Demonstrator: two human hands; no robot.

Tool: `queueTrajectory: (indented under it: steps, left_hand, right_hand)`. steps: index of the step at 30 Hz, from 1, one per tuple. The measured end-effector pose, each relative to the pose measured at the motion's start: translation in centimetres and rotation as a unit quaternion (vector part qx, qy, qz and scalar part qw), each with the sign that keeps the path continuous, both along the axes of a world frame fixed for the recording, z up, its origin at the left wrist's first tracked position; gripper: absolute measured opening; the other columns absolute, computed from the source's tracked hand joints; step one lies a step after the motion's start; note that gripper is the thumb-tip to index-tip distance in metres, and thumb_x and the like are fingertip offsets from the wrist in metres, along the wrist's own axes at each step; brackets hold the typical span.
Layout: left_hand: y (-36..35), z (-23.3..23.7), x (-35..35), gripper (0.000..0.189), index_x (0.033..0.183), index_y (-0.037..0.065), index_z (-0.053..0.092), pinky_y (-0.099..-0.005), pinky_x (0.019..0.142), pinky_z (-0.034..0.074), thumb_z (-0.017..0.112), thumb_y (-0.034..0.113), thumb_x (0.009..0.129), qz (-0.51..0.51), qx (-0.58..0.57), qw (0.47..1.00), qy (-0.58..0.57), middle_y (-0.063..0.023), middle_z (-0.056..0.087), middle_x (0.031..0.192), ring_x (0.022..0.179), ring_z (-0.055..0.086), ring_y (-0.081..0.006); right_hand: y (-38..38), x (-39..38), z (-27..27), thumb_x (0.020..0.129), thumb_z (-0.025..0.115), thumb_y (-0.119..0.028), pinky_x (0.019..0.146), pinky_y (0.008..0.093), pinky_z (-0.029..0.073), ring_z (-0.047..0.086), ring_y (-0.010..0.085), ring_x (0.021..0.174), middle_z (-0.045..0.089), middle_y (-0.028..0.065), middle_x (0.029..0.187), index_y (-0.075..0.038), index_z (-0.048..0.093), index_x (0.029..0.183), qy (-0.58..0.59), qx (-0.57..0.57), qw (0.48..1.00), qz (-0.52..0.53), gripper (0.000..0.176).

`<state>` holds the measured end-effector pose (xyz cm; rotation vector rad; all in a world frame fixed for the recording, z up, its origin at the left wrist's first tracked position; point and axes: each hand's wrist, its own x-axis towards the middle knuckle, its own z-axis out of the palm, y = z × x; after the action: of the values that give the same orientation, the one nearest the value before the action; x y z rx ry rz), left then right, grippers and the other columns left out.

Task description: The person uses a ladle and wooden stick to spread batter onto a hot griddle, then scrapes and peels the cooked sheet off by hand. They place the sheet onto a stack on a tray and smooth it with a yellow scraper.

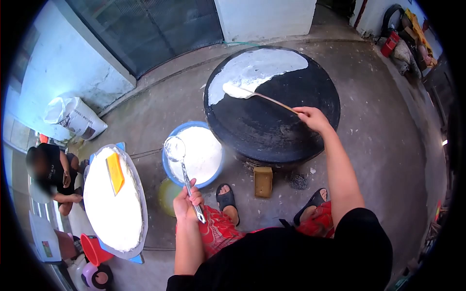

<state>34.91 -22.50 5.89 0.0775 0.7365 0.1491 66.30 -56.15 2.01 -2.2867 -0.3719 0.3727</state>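
Observation:
A large round black griddle [272,131] has white batter [264,65] spread over its upper left part. My right hand [310,119] is closed on the handle of a wooden spreader [274,101], whose batter-coated head rests at the edge of the spread batter. My left hand [187,203] grips the metal handle of a ladle [185,177]. The ladle's bowl is over the left side of a blue basin [170,172] filled with white batter [201,153], left of the griddle.
An oval board [142,213] at left carries a white stack with a yellow scraper [115,173] on it. Beyond it a person [53,169] crouches. A white sack [80,119], a red bucket [93,250] and a brick-like block [263,182] stand on the floor.

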Motion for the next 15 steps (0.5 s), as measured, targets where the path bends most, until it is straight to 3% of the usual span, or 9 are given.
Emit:
queueTrajectory:
  steps: [1, 3, 6, 9, 10, 11, 13, 15]
  left_hand:
    - [0.0, 0.0, -0.1, 0.032, 0.108, -0.004, 0.045, -0.0234, 0.042, 0.032, 0.034, 0.02, 0.091, -0.001, 0.009, 1.0, 0.002, -0.0064, 0.044, 0.069, 0.05, 0.036, -0.012]
    - [0.0, -0.1, -0.3, 0.031, 0.108, -0.004, 0.045, -0.0231, 0.042, 0.032, 0.034, 0.019, 0.091, -0.002, 0.005, 1.0, 0.001, -0.0065, 0.043, 0.069, 0.051, 0.037, -0.0119]
    - [0.0, 0.0, 0.0, 0.031, 0.108, -0.004, 0.045, -0.0227, 0.042, 0.032, 0.035, 0.019, 0.09, -0.001, 0.0, 1.0, 0.001, -0.0064, 0.043, 0.069, 0.051, 0.037, -0.0116]
    - [0.4, -0.1, -0.3, 0.031, 0.109, -0.004, 0.044, -0.0227, 0.042, 0.032, 0.035, 0.019, 0.09, -0.001, -0.014, 1.0, -0.007, -0.0062, 0.043, 0.07, 0.051, 0.037, -0.0115]
    - [0.3, -0.1, -0.4, 0.031, 0.109, -0.004, 0.044, -0.0228, 0.042, 0.032, 0.035, 0.019, 0.09, -0.003, -0.004, 1.0, -0.004, -0.0062, 0.043, 0.07, 0.051, 0.037, -0.0116]
    - [0.3, -0.1, -0.4, 0.031, 0.109, -0.004, 0.043, -0.0229, 0.042, 0.032, 0.035, 0.019, 0.09, -0.003, 0.006, 1.0, -0.002, -0.0062, 0.043, 0.07, 0.051, 0.037, -0.0118]
    - [0.2, -0.4, -0.7, 0.031, 0.109, -0.004, 0.043, -0.0232, 0.042, 0.032, 0.034, 0.019, 0.09, -0.002, 0.002, 1.0, -0.003, -0.0063, 0.043, 0.07, 0.051, 0.037, -0.0122]
    - [0.5, -0.3, -0.7, 0.031, 0.109, -0.003, 0.043, -0.0232, 0.042, 0.032, 0.033, 0.02, 0.091, -0.007, 0.003, 1.0, -0.012, -0.0064, 0.043, 0.07, 0.051, 0.037, -0.0125]
  right_hand:
    - [-0.6, -0.6, -0.6, 0.082, 0.052, -0.017, 0.075, 0.0277, 0.045, 0.06, 0.0178, 0.082, 0.063, 0.0075, 0.092, -0.016, 0.059, 0.108, 0.024, -0.011, 0.995, -0.097, 0.027]
    - [-0.8, -0.5, -4.7, 0.083, 0.05, -0.016, 0.079, 0.0291, 0.044, 0.059, 0.0194, 0.09, 0.062, 0.0088, 0.097, -0.016, 0.058, 0.108, -0.044, 0.052, 0.977, -0.2, 0.026]
    - [4.4, -2.6, -3.4, 0.083, 0.05, -0.018, 0.083, 0.0307, 0.042, 0.057, 0.0224, 0.095, 0.061, 0.0115, 0.099, -0.014, 0.058, 0.108, -0.053, 0.054, 0.996, -0.035, 0.026]
    - [4.5, -2.8, -0.3, 0.082, 0.052, -0.019, 0.079, 0.0292, 0.043, 0.059, 0.0222, 0.088, 0.062, 0.0107, 0.095, -0.015, 0.059, 0.107, -0.013, -0.002, 1.0, 0.027, 0.026]
    - [3.8, -2.6, 0.2, 0.082, 0.052, -0.021, 0.078, 0.0289, 0.044, 0.06, 0.0216, 0.085, 0.063, 0.0096, 0.093, -0.016, 0.058, 0.108, 0.008, 0.032, 0.999, 0.02, 0.027]
    - [3.2, -2.5, 0.5, 0.082, 0.052, -0.021, 0.079, 0.0296, 0.044, 0.059, 0.0223, 0.088, 0.062, 0.0096, 0.096, -0.017, 0.058, 0.108, 0.035, -0.028, 0.998, -0.036, 0.027]
    - [4.3, -2.4, -2.6, 0.083, 0.051, -0.021, 0.08, 0.0303, 0.043, 0.058, 0.0231, 0.091, 0.061, 0.01, 0.098, -0.018, 0.058, 0.109, -0.028, 0.013, 0.995, -0.099, 0.027]
    - [6.1, -3.3, -3.8, 0.083, 0.05, -0.02, 0.08, 0.0308, 0.043, 0.057, 0.0239, 0.093, 0.06, 0.0103, 0.1, -0.018, 0.058, 0.109, -0.053, 0.004, 0.998, -0.016, 0.027]
